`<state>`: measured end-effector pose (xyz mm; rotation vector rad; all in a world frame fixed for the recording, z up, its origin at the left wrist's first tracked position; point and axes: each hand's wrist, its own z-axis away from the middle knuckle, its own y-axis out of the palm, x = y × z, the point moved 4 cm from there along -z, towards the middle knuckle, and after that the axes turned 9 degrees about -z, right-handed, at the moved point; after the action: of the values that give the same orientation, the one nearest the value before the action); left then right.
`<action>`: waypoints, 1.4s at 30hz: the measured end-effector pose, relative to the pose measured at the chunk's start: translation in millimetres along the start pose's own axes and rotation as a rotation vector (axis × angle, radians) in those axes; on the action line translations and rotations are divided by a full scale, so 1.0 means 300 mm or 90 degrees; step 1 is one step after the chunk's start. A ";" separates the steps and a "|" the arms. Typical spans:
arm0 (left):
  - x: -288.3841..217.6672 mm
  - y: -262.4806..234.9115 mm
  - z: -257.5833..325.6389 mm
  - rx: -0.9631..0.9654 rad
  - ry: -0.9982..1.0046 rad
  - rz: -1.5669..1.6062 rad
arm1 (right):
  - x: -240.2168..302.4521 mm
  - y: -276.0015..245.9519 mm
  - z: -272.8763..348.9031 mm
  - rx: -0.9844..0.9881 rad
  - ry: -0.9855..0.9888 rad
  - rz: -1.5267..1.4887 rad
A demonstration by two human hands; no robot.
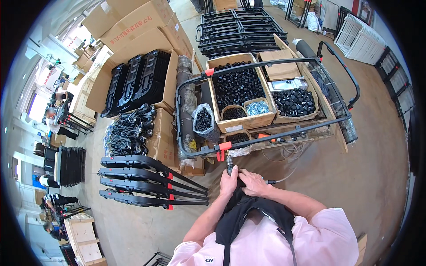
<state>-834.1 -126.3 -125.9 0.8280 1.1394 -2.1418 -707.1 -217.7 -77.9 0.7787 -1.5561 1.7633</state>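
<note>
A dark pneumatic screwdriver points away from me, its tip at a red bracket on the near bar of a black tubular frame. My left hand is closed around the tool's body just behind its front end. Close beside it, my right hand wraps the rear part of the tool, where a thin hose leads off to the right. My fingers hide most of the tool's handle. The frame lies across several parts boxes.
Beyond the bar stand a wooden box of black caps, a carton of black knobs and a bag of small black parts. To the left are stacked black folded frames, bundled cables and cartons. People work at far left.
</note>
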 end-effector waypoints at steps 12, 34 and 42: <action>0.051 -0.002 0.028 0.050 -0.002 0.021 | 0.015 0.033 0.037 -0.006 0.005 0.007; -0.399 0.235 -0.063 0.483 0.368 -0.236 | -0.310 -0.286 0.354 -0.431 0.524 -0.096; -0.893 0.474 -0.217 0.288 0.473 -0.165 | -0.871 -0.724 0.405 -0.611 0.667 -0.135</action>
<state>-542.3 -86.1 -28.9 1.8838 1.1430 -2.4170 -374.0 -342.9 -137.7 -0.4075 -1.2283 0.7862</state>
